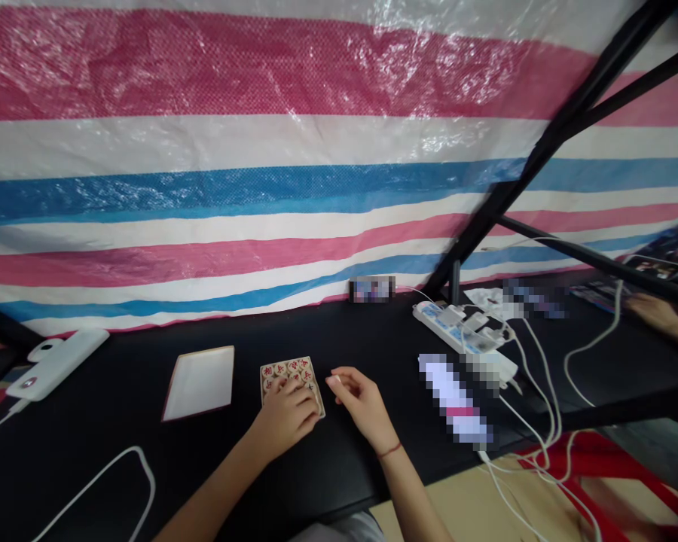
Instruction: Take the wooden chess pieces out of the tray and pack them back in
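Note:
A small square box (263, 372) holds round Chinese chess pieces (281, 368) with red characters on the visible ones. Over its front part lies my left hand (291, 415), fingers stretched and slightly bent across the pieces, hiding several of them. Just right of the box, my right hand (361, 399) is closed in a pinch of thumb and forefinger. A small pale spot shows at those fingertips; whether it is a piece or a nail I cannot make out. The shallow box lid (200, 382), white inside, lies to the left, apart from both hands.
A power strip (446, 324) with plugs and white cables stands on the black table (310, 320) at right, near a blurred phone (455, 399). Another blurred device (371, 289) leans at the back. A white device (59, 365) lies left. Another person's hand (655, 312) shows far right.

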`<state>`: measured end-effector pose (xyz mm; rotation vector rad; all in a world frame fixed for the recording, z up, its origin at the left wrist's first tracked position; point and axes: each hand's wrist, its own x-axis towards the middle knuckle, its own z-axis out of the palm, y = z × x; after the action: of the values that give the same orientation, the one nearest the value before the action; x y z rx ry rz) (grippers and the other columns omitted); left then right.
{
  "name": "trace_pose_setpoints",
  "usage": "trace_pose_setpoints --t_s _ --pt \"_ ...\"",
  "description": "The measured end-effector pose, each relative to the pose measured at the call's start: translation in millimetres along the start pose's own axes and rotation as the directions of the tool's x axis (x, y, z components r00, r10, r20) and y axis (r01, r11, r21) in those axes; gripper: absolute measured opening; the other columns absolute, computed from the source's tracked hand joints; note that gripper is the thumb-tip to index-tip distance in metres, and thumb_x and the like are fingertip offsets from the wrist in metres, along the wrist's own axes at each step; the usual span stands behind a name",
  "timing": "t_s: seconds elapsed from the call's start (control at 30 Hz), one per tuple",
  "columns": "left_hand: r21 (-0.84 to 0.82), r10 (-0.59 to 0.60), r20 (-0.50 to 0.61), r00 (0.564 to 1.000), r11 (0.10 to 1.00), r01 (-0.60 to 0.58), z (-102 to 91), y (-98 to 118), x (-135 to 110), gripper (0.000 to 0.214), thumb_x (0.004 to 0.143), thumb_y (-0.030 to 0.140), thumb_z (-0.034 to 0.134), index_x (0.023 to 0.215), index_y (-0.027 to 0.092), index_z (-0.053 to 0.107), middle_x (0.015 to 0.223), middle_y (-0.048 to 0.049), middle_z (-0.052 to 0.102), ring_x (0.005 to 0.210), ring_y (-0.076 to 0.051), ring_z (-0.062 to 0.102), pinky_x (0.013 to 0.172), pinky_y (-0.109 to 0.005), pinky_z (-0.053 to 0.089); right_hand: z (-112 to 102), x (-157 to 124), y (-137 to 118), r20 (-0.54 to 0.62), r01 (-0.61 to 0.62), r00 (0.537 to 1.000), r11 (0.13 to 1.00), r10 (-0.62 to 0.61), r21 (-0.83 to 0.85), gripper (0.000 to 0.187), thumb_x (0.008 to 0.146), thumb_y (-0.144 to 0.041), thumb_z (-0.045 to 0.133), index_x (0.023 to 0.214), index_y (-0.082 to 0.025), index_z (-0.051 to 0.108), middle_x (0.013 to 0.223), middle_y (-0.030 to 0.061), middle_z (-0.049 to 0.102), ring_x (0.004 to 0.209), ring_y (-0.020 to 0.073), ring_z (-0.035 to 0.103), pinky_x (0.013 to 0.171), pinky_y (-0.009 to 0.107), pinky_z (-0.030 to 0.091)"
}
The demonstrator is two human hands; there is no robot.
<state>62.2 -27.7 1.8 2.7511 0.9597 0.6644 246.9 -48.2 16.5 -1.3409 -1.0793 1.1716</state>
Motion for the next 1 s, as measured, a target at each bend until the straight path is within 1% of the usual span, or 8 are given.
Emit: trace_pose_setpoints --t_s 0.1,0.2,0.3,0.37,0.47,0.6,0.73,1.0 --pt "0.017 0.024 -0.004 1.0 1.0 -0.024 1.1 1.6 -1.6 0.007 0.085 0.025 0.059 0.08 0.024 0.064 0.084 0.0045 0.069 0.089 -0.017 0.056 0.088 -0.037 0.032 0.0 -0.5 3.2 0.018 0.014 1.0 0.999 -0.014 -0.029 0.04 0.072 -0.049 0.069 0.093 -0.016 0.062 0.073 0.0017 0.064 0.056 0.01 0.053 0.056 0.023 0.047" --pt "0.001 0.033 0.008 0.999 0.999 -0.033 -1.5 3.4 -4.1 0.007 0.084 0.027 0.058 0.085 0.025 0.065 0.086 0.0026 0.069 0.092 -0.018 0.056 0.088 -0.038 0.034 0.1 -3.2 3.4 0.041 0.056 0.998 0.989 -0.051 -0.134 0.033 0.071 -0.042 0.069 0.092 -0.017 0.064 0.084 0.0035 0.065 0.058 0.0093 0.052 0.057 0.023 0.047" --pt "0.013 0.023 0.014 1.0 1.0 -0.023 -6.7 2.1 -8.9 0.015 0.084 0.025 0.057 0.096 0.026 0.066 0.096 -0.0002 0.069 0.099 -0.02 0.055 0.091 -0.04 0.036 0.9 -8.5 1.4 0.094 0.108 0.992 0.959 -0.086 -0.26 0.024 0.071 -0.032 0.066 0.092 -0.019 0.067 0.103 0.0056 0.06 0.062 0.0087 0.054 0.058 0.022 0.049" --pt "0.036 0.007 -0.014 1.0 0.999 -0.007 -8.6 -1.0 -13.8 0.022 0.082 0.025 0.058 0.104 0.027 0.064 0.105 -0.002 0.067 0.104 -0.022 0.054 0.094 -0.042 0.035 2.9 -12.9 -0.7 0.165 0.141 0.982 0.943 -0.093 -0.303 0.023 0.073 -0.026 0.061 0.094 -0.02 0.067 0.107 0.0065 0.057 0.066 0.0099 0.057 0.059 0.022 0.05" --pt "0.062 -0.009 -0.048 0.999 0.998 0.011 -7.3 -6.6 -22.2 0.032 0.081 0.028 0.06 0.113 0.027 0.062 0.116 -0.0045 0.064 0.111 -0.025 0.052 0.099 -0.044 0.035 8.1 -18.8 -4.9 0.264 0.232 0.954 0.905 -0.141 -0.357 0.025 0.076 -0.017 0.056 0.098 -0.021 0.067 0.098 0.0049 0.059 0.069 0.0113 0.058 0.061 0.023 0.05" --pt "0.065 -0.014 -0.047 0.999 0.998 0.017 -2.3 -10.3 -29.3 0.033 0.084 0.026 0.056 0.116 0.027 0.061 0.121 -0.0049 0.062 0.115 -0.024 0.052 0.103 -0.043 0.034 15.7 -23.3 -9.8 0.311 0.345 0.927 0.802 -0.21 -0.488 0.023 0.075 -0.009 0.056 0.093 -0.021 0.065 0.088 0.002 0.061 0.072 0.0133 0.057 0.069 0.024 0.048" --pt "0.058 -0.021 -0.075 0.997 0.998 0.025 1.5 -10.6 -31.2 0.031 0.085 0.025 0.054 0.115 0.025 0.061 0.122 -0.0054 0.062 0.116 -0.023 0.053 0.105 -0.043 0.034 18.1 -24.1 -9.2 0.326 0.359 0.925 0.732 -0.196 -0.579 0.02 0.076 -0.009 0.057 0.091 -0.021 0.064 0.088 0.0018 0.061 0.078 0.0152 0.059 0.07 0.024 0.047" --pt "0.056 -0.017 -0.101 0.995 0.998 0.023 2.0 -9.8 -31.1 0.031 0.084 0.023 0.056 0.114 0.025 0.06 0.122 -0.0042 0.063 0.116 -0.022 0.055 0.106 -0.042 0.033 16.6 -23.1 -6.5 0.363 0.393 0.909 0.708 -0.204 -0.586 0.016 0.083 -0.013 0.055 0.092 -0.022 0.065 0.094 0.003 0.061 0.084 0.0156 0.06 0.078 0.026 0.048"
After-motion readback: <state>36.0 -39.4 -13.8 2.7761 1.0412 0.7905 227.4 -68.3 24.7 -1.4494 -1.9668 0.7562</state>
